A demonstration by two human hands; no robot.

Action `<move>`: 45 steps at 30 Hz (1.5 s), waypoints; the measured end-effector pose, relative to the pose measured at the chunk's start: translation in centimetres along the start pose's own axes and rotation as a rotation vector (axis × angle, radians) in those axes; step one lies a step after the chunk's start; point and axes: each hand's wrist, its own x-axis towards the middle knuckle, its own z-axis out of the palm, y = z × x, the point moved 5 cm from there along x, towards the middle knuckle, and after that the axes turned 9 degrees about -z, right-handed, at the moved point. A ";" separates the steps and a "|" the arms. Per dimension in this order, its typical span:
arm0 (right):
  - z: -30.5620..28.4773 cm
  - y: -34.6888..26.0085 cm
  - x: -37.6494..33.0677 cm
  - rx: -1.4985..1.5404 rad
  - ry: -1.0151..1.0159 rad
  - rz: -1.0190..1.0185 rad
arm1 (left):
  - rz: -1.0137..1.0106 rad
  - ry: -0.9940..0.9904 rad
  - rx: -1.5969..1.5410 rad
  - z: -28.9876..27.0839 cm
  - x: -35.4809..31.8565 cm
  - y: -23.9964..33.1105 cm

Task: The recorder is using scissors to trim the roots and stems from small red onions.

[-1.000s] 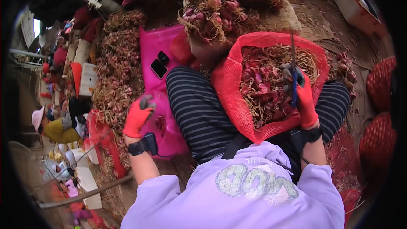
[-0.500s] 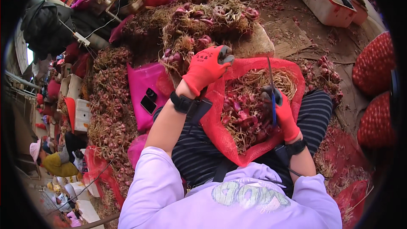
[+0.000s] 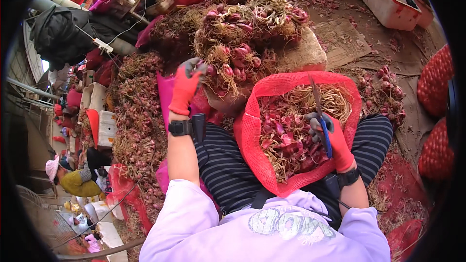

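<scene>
My right hand [image 3: 335, 138], in a red glove with grey fingertips, grips blue-handled scissors [image 3: 326, 138]. Their long dark blades point away from me over a red mesh bag [image 3: 250, 121] on my lap. Inside the rolled-down rim lie loose purple-red shallots or small onions [image 3: 287, 140], dry skins and straw-coloured stalks [image 3: 335, 99]. My left hand [image 3: 187, 86], gloved alike, is raised left of the bag with thumb and fingers apart. Nothing shows in it. Just beside its fingertips is a heap of bulbs with dry roots and stalks [image 3: 238, 60].
A pale block [image 3: 310, 51] supports part of the heap. More bulbs [image 3: 138, 102] lie along the left, others [image 3: 383, 92] right of my knee. Full red mesh sacks [image 3: 434, 85] stand far right, a white foam box [image 3: 388, 7] behind. Another person [image 3: 77, 182] sits far left.
My left hand has moved left from the bag's far rim to the heap's left side, its fingers opening. My right hand stays over the bag with the scissors. The whole view has shifted slightly.
</scene>
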 end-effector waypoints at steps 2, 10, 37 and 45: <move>-0.1 0.8 0.1 0.082 -0.015 0.014 | 0.311 0.157 0.409 1.1 -1.0 0.1; -0.3 0.7 -0.5 0.016 0.023 -0.030 | 0.263 0.052 0.818 2.0 -1.4 2.9; 15.9 -1.7 10.4 -0.484 -0.419 0.430 | 0.131 0.447 -0.051 1.2 -0.6 -4.9; 15.2 -0.3 13.1 -0.565 -0.435 0.303 | 0.445 0.486 0.250 3.7 -3.8 -1.1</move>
